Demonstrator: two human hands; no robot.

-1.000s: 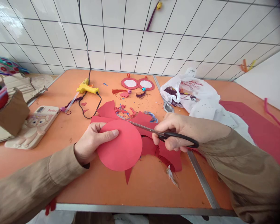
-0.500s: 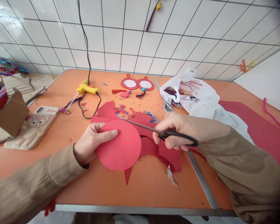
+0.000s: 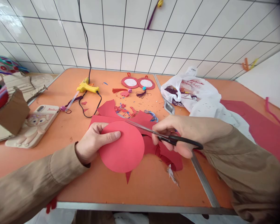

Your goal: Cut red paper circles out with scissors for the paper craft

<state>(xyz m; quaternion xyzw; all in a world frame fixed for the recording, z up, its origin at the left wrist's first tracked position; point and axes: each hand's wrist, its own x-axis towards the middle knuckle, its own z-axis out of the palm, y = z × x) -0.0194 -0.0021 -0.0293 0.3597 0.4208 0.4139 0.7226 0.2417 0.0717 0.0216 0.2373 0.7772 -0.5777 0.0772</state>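
My left hand [image 3: 96, 140] pinches a red paper circle [image 3: 123, 152] at its upper left edge, thumb on top. In my right hand [image 3: 174, 133] is a pair of scissors [image 3: 185, 140] with black handles. Their blades point left and lie just beyond the circle's upper right edge; whether they touch the paper I cannot tell. Beneath and behind the circle lie red paper offcuts [image 3: 107, 109] with curved cut edges. A pointed red scrap [image 3: 128, 177] sticks out below the circle.
A yellow glue gun [image 3: 88, 86] with its cord lies at the back left, near a phone [image 3: 34, 126] and a cardboard box [image 3: 12, 109]. Two red-rimmed discs [image 3: 130, 82] lie at the back. A white plastic bag [image 3: 200, 93] and red paper [image 3: 263, 130] are on the right.
The circle and my left hand have shifted slightly right. My right hand has moved a little, and the scissors' handle now tilts further down to the right.
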